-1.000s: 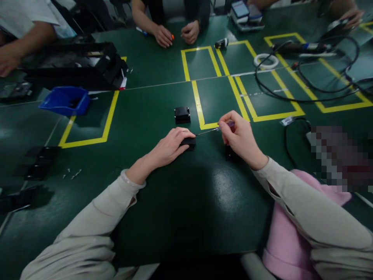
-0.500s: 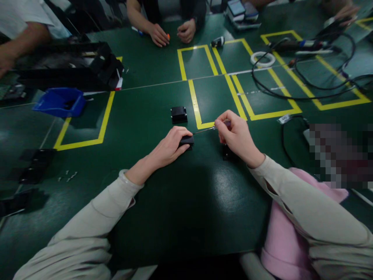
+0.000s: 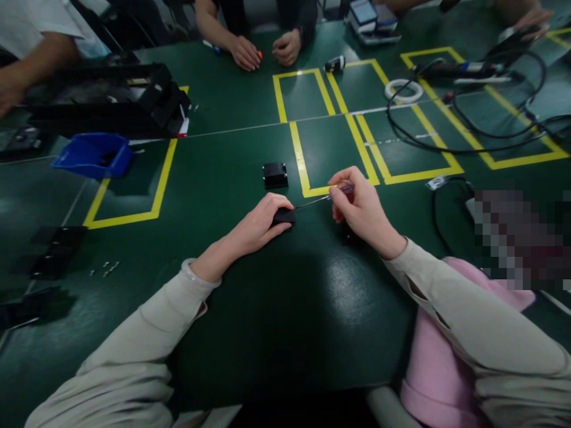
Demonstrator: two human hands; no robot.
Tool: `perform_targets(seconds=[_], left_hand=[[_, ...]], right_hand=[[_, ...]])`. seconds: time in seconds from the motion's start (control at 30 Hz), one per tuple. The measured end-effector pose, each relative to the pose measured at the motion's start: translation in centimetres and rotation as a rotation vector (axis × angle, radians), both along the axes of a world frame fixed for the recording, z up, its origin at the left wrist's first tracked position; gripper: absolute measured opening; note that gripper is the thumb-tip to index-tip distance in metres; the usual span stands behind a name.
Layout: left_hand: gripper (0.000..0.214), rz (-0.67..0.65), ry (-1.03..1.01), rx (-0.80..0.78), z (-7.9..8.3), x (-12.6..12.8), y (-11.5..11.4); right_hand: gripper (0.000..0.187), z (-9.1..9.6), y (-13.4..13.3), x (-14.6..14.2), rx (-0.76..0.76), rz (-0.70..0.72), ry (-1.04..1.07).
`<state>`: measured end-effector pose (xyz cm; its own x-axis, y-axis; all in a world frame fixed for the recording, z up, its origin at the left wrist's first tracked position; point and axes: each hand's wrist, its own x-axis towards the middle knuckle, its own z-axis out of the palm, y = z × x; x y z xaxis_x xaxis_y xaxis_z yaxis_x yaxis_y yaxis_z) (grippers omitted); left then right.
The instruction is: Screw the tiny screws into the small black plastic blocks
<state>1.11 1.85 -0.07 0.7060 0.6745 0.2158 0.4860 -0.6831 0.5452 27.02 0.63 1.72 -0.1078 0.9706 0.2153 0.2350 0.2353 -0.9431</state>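
My left hand lies over a small black block on the green table, fingers curled round it and pressing it down. My right hand pinches a thin screwdriver with a purple handle. Its metal shaft points left, and the tip meets the right side of the block. Another small black part sits half hidden under my right wrist. A second black block stands free a little farther away, beside the yellow tape lines.
A blue bin and black fixtures stand at the left. Loose screws and black parts lie by the left edge. Black cables, a tape roll and other people's hands fill the far side.
Almost nothing: both hands hold their places on the block and screwdriver. The view has shifted slightly.
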Motion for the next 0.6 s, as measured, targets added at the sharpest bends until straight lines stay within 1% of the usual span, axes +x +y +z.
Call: perform_targets(seconds=[0.13, 0.2, 0.33, 0.4, 0.5, 0.53, 0.6], left_hand=[[0.029, 0.025, -0.001, 0.022, -0.08, 0.16, -0.24], [0.030, 0.045, 0.000, 0.040, -0.17, 0.24, -0.23], [0.033, 0.057, 0.000, 0.061, -0.27, 0.23, -0.08], [0.032, 0.057, 0.000, 0.057, -0.24, 0.19, -0.02], [0.031, 0.062, -0.002, 0.041, -0.18, 0.13, 0.00], [0.031, 0.063, -0.005, 0.037, -0.18, 0.11, 0.00], [0.032, 0.068, -0.010, 0.029, -0.19, 0.06, 0.01]], right_hand=[[0.019, -0.04, -0.06, 0.06, 0.036, 0.010, -0.051], [0.018, -0.03, -0.13, 0.09, 0.041, 0.018, -0.071], [0.004, 0.01, -0.41, 0.04, 0.027, 0.040, -0.055], [0.007, 0.03, -0.54, 0.02, 0.024, 0.051, -0.044], [0.021, 0.00, -0.63, 0.06, 0.037, 0.052, -0.083], [0.022, -0.02, -0.62, 0.07, 0.041, 0.045, -0.100], [0.016, -0.08, -0.58, 0.10, 0.029, 0.051, -0.076]])
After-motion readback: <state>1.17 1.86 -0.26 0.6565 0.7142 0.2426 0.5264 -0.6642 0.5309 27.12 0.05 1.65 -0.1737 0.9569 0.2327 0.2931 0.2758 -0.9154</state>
